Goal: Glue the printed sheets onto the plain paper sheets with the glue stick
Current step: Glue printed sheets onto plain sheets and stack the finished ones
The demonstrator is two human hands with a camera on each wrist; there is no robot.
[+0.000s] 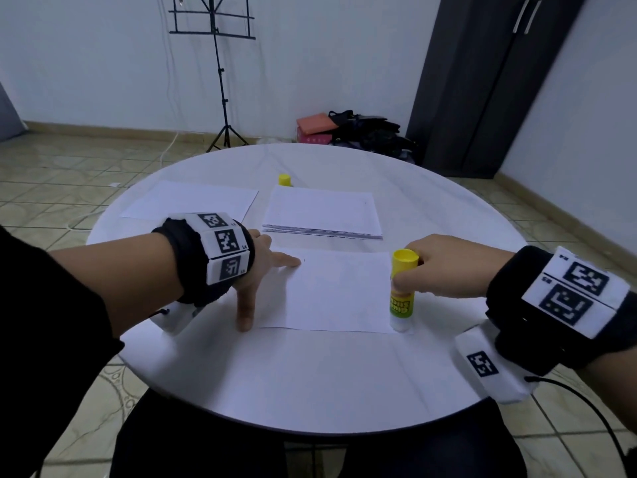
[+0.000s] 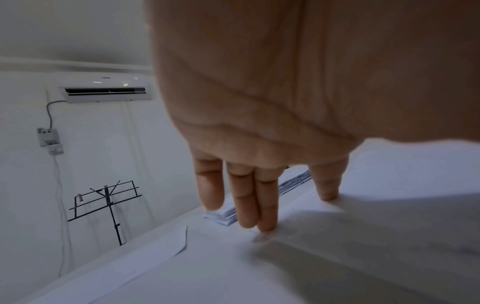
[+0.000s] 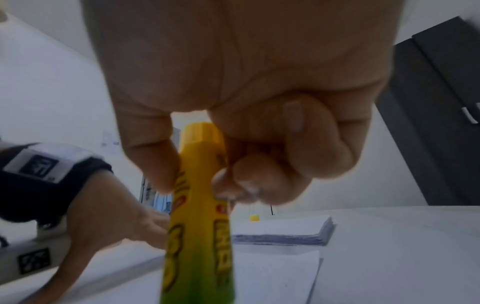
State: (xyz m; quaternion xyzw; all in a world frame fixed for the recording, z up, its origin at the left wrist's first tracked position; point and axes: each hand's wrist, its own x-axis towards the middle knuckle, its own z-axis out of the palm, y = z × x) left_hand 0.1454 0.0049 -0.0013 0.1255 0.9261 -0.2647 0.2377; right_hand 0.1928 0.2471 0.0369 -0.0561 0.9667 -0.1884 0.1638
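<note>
**Glue at the sheet's edge**

Round and white, the tabletop (image 1: pixel 310 374) carried our work. Our right hand (image 1: pixel 448 267) gripped the glue stick (image 1: pixel 401 291), fingers (image 3: pixel 262 181) curled round it, upright at the right edge of the near sheet (image 1: pixel 337 291). Our left hand (image 1: pixel 255 274) pressed that sheet with straight, spread fingers (image 2: pixel 267 201). We judged a stroke could drag or crease the paper, or smear glue onto the tabletop. No containers were present; a paper stack (image 1: pixel 324 212) and the yellow cap (image 1: pixel 285 180) lay beyond.
</note>
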